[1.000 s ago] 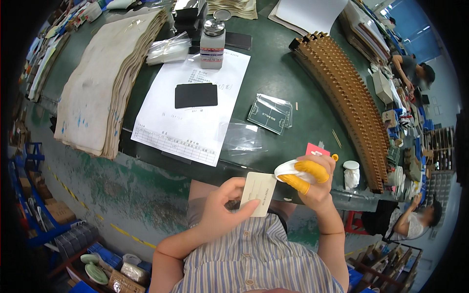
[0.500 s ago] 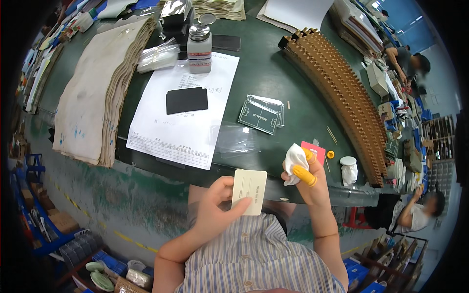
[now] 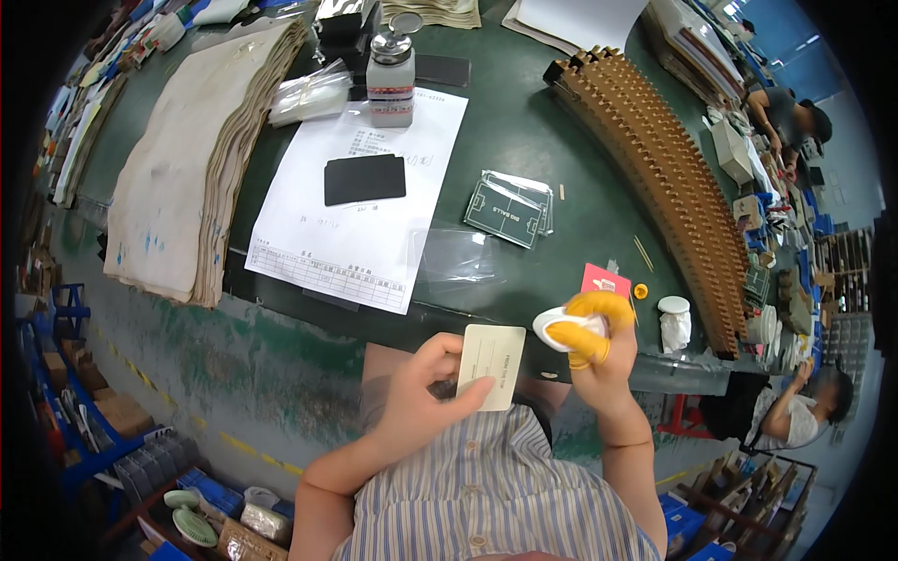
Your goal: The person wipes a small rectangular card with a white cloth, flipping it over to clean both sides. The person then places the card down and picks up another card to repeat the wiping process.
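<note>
My left hand [image 3: 423, 385] holds a cream card [image 3: 493, 360] with printed lines, its thumb on the card's face and the fingers behind. The card is just off the table's front edge. To its right, my right hand [image 3: 606, 374] wears yellow finger cots [image 3: 587, 344] and pinches a wadded white cloth [image 3: 550, 329]. The cloth faces the card but stays apart from it. Just beyond the right hand lies a red card [image 3: 604, 280], beside a small yellow ring-like piece [image 3: 640, 291].
Green printed cards [image 3: 505, 210] and clear plastic sleeves [image 3: 458, 257] lie ahead. Black cards [image 3: 365, 180] and a pump bottle [image 3: 391, 93] rest on a paper sheet [image 3: 327, 243]. A long slotted brown rack [image 3: 655, 159] curves along the right, near a white-lidded jar [image 3: 673, 327]. Co-workers sit farther right.
My right hand has turned, its yellow-covered fingers now bent over the cloth, which is gathered into a tighter wad. The left hand and card have shifted slightly right. The view has tilted a little.
</note>
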Tool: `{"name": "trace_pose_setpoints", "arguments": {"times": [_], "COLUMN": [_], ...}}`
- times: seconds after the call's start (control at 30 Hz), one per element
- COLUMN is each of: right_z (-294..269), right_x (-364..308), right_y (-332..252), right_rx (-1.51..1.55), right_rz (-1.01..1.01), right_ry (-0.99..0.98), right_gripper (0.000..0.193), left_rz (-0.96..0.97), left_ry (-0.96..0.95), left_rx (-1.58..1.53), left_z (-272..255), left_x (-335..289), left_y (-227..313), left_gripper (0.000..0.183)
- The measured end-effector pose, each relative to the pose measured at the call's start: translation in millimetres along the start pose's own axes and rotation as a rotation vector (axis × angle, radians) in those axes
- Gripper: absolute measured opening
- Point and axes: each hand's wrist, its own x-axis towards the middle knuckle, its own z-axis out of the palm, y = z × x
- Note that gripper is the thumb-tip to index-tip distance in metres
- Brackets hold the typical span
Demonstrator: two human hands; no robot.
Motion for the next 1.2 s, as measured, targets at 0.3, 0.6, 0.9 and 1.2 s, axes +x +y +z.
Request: {"name": "trace_pose_setpoints", "arguments": {"times": [0.3, 0.6, 0.9, 1.2], "right_z": [-1, -3, -7, -11], "right_x": [26, 24, 15, 2], "right_y": [-28, -28, -21, -8], "right_rx": [-0.358, -0.494, -0.489, -0.387], "right_rz": [-0.348, -0.348, -0.275, -0.133], "right_ry": [-0.122, -0.149, -0.093, -0.015], "right_gripper": [0.033, 0.036, 0.034, 0.040], "left_rz": [0.041, 0.051, 0.057, 0.010], "left_ry": [-0.008, 0.020, 0.025, 0.033], "left_rx": [0.112, 0.027, 0.021, -0.053], "left_z": [3, 1, 1, 2], "left_x": [-1, 0, 2, 4], "left_y": [-2, -5, -4, -7], "left_gripper": [0.032, 0.033, 0.030, 0.027]}}
